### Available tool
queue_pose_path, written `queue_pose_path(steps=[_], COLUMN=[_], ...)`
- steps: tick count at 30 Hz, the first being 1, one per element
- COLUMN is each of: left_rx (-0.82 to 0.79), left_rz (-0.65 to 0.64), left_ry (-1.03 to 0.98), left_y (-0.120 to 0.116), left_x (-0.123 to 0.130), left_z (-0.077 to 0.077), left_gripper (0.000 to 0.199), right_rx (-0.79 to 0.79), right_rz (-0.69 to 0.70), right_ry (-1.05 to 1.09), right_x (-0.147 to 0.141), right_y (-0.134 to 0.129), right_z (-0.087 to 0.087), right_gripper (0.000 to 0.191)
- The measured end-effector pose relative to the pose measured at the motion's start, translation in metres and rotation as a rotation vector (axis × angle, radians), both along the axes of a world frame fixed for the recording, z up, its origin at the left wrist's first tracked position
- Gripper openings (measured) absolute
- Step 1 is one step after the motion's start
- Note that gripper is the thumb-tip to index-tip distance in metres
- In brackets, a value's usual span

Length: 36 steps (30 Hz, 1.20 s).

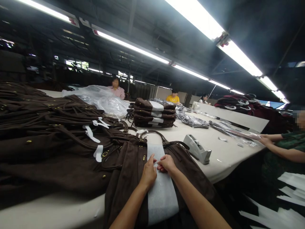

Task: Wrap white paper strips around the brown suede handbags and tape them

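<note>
A dark brown bag [128,178] lies in front of me at the table's near edge, its handles pointing away. A pale paper strip [163,200] runs lengthwise over its middle. My left hand [149,171] rests on the strip's left side, thumb and fingers bent close to its surface. Just to the right, my right hand [166,163] has its fingertips pinched together over the strip; anything between them is too small to make out. The two hands nearly touch. A grey tape dispenser [197,149] stands to the right of the bag.
Brown bags [47,143] with white tags are heaped at left. A stack of banded brown bags [154,113] stands beyond, near clear plastic [97,98]. At right, a co-worker's hands [265,140] touch plastic-wrapped items [235,132] on the white table [224,159]. Other people sit farther back.
</note>
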<state>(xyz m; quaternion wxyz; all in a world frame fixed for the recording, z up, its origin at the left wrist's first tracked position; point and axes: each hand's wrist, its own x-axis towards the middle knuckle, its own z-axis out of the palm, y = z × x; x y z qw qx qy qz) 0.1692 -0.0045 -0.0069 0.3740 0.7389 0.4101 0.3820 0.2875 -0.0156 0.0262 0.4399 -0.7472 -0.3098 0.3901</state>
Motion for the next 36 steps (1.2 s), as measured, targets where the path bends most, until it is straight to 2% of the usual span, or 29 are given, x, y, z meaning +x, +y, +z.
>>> queue_pose_path(steps=[9,14,19,22,24,26,28,31,33,36], left_rx=[0.014,0.012,0.022,0.019,0.011,0.001,-0.007,-0.016,-0.021,-0.014], left_rz=[-0.008,-0.001,0.008,0.005,0.001,0.007,0.020,0.030,0.039,0.042], left_ry=[0.015,0.018,0.021,0.025,0.021,0.018,0.023,0.009,-0.009,-0.014], left_y=[0.001,-0.001,-0.003,-0.003,-0.002,0.002,0.008,0.017,0.021,0.023], left_x=[0.000,0.000,-0.001,-0.002,-0.003,-0.004,-0.005,-0.006,-0.007,-0.009], left_z=[0.000,0.003,0.008,0.009,0.008,0.006,0.003,-0.001,-0.003,-0.007], left_gripper=[0.063,0.062,0.063,0.061,0.059,0.057,0.056,0.055,0.055,0.055], right_rx=[-0.100,-0.099,-0.085,0.096,0.260,0.323,0.285,0.175,0.085,-0.040], right_rz=[0.157,0.197,0.259,0.265,0.098,-0.146,-0.312,-0.350,-0.317,-0.284], right_ry=[-0.042,-0.063,-0.042,-0.077,-0.220,-0.400,-0.518,-0.553,-0.537,-0.519], right_x=[0.003,0.001,0.006,0.043,0.089,0.143,0.197,0.254,0.273,0.286], right_y=[-0.004,-0.022,-0.052,-0.070,-0.078,-0.082,-0.083,-0.078,-0.068,-0.051], right_z=[0.012,0.013,0.011,0.027,0.046,0.067,0.085,0.096,0.094,0.090], right_gripper=[0.027,0.024,0.022,0.016,0.013,0.013,0.015,0.013,0.016,0.027])
